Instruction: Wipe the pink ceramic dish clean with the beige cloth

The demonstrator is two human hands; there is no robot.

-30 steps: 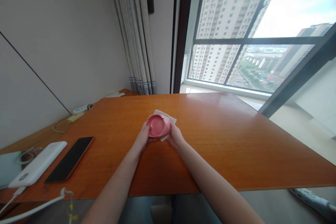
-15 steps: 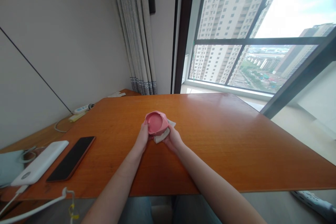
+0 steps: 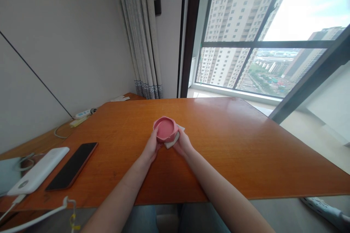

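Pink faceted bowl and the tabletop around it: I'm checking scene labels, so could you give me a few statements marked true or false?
1. The left hand grips the pink faceted bowl. True.
2. The right hand is empty. False: the right hand holds a pale cloth.
3. The smartphone lies to the right of the white power bank. True.
4. The smartphone's screen is lit. False: it is dark.

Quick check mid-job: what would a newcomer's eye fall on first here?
Probably the pink dish, held in the left hand just below the picture's centre, with the right hand holding a pale cloth at its side. Next, perhaps, the bright window at upper right, then the black phone lying beside the white device on the left of the table.
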